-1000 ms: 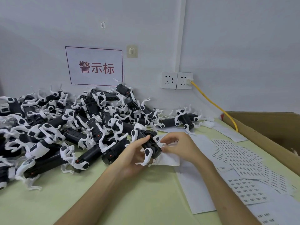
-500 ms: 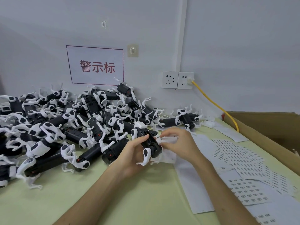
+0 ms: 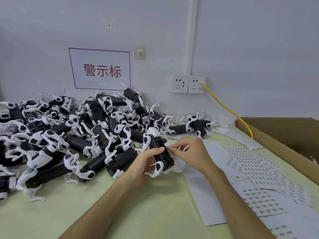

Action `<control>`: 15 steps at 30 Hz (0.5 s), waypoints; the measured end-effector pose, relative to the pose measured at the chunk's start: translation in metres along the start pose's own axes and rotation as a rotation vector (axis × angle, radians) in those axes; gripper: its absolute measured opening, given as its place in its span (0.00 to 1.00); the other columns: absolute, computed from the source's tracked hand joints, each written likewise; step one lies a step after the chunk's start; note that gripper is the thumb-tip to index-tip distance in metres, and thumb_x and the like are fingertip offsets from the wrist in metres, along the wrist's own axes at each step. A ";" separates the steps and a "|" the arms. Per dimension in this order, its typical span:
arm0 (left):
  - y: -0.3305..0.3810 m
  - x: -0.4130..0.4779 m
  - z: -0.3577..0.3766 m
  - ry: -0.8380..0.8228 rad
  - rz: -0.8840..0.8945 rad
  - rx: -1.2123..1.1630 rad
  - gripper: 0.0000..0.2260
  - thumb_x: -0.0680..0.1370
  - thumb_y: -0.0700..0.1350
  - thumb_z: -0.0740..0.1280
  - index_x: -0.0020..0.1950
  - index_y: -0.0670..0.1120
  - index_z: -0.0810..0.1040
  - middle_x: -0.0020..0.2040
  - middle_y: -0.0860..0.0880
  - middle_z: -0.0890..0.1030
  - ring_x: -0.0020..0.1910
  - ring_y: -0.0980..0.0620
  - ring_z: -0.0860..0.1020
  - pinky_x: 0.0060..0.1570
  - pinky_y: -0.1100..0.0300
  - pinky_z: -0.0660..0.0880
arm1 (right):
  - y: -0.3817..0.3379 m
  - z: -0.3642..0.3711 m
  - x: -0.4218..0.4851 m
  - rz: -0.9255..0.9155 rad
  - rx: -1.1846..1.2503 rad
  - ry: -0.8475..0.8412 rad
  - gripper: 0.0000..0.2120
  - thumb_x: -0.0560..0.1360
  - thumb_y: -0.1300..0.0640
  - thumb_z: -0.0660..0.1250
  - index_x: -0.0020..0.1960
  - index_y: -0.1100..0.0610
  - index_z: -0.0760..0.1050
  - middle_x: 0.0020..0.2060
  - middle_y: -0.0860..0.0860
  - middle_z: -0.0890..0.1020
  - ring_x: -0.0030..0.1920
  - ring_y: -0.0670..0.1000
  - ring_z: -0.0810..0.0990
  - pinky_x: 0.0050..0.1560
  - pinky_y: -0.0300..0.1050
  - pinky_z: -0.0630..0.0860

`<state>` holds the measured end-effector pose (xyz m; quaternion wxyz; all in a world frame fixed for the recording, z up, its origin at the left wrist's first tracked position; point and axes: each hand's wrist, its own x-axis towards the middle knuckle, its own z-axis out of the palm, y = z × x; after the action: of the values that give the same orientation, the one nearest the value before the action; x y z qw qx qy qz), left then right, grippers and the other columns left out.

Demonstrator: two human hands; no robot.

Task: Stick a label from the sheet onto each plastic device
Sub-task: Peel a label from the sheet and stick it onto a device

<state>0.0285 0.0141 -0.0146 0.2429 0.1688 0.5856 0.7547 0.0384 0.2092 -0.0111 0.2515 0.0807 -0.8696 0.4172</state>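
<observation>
Over the middle of a pale green table [image 3: 155, 213], a person's left hand [image 3: 144, 163] curls round a black-and-white plastic device [image 3: 162, 153], holding it tilted. The right hand [image 3: 194, 152] pinches a white scrap [image 3: 172, 147] at the device's right side. Label sheets [image 3: 255, 164] lie scattered along the table's right edge, beside a cardboard box [image 3: 284, 135]. A pile of similar devices [image 3: 69, 135] crowds the table's far left, against the wall, beneath a wall sign [image 3: 100, 69]. Sockets [image 3: 188, 83] and a yellow cable [image 3: 229, 112] are to its right.
</observation>
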 end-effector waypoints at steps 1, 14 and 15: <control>0.000 0.000 0.001 0.002 0.006 -0.006 0.21 0.72 0.53 0.71 0.62 0.44 0.83 0.57 0.42 0.85 0.51 0.47 0.84 0.43 0.59 0.78 | 0.000 -0.001 0.000 0.004 -0.003 -0.001 0.02 0.71 0.54 0.78 0.40 0.50 0.87 0.35 0.44 0.84 0.35 0.44 0.79 0.38 0.35 0.72; 0.000 0.000 0.001 -0.012 0.087 0.033 0.21 0.69 0.46 0.72 0.60 0.39 0.82 0.49 0.43 0.84 0.48 0.47 0.83 0.36 0.63 0.77 | -0.003 -0.010 0.000 0.100 0.140 -0.039 0.07 0.73 0.59 0.75 0.37 0.51 0.86 0.34 0.40 0.85 0.36 0.37 0.79 0.39 0.30 0.70; 0.000 0.000 0.000 -0.020 0.105 0.036 0.20 0.69 0.44 0.72 0.59 0.39 0.82 0.49 0.43 0.84 0.48 0.46 0.83 0.37 0.62 0.78 | -0.004 -0.011 0.000 0.099 0.161 -0.032 0.08 0.73 0.60 0.75 0.37 0.50 0.85 0.34 0.40 0.84 0.35 0.37 0.78 0.38 0.28 0.69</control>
<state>0.0286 0.0143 -0.0142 0.2056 0.2114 0.5870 0.7540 0.0439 0.2150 -0.0029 0.2092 0.0644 -0.8400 0.4964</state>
